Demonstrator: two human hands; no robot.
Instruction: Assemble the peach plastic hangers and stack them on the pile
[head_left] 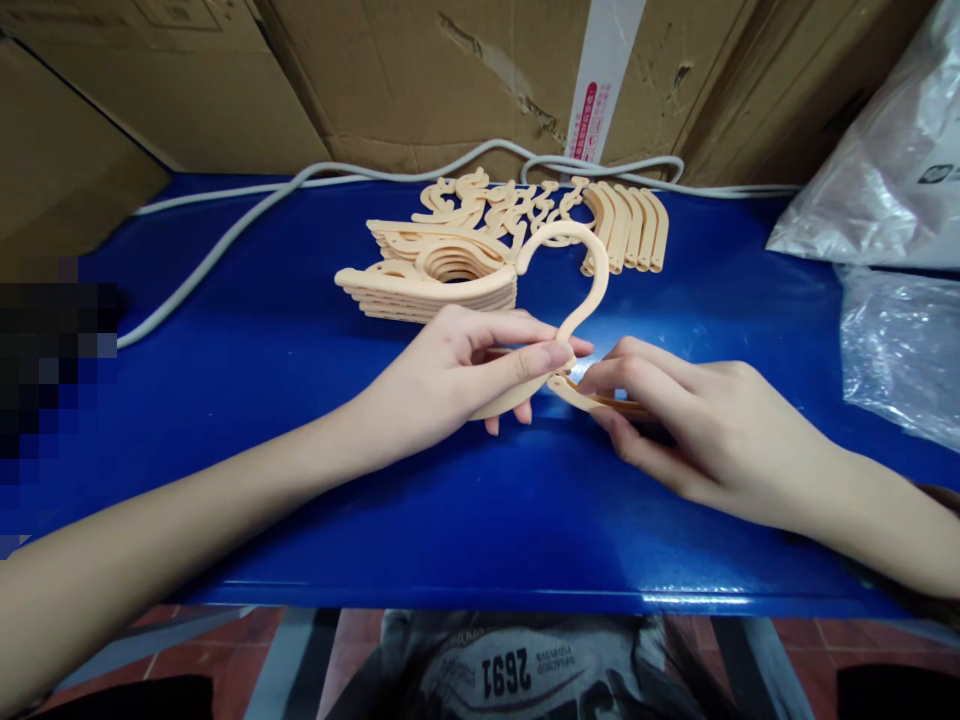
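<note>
My left hand [480, 365] pinches a cream plastic hanger hook [596, 270] near its base, together with a hanger arm whose lower edge shows beneath the fingers. The hook curves upward and away from me. My right hand [682, 415] is closed around a second hanger arm [576, 393], whose end meets the base of the hook at my left fingertips. Whether these parts are locked together I cannot tell. Just beyond my left hand lies a stack of cream hanger pieces [435, 290].
Behind the stack are a pile of loose hooks [465, 195] and a row of curved arms [626, 225]. A grey cable [225, 255] crosses the blue table [450, 540]. Cardboard boxes [420, 80] stand at the back, plastic bags [885, 170] at the right.
</note>
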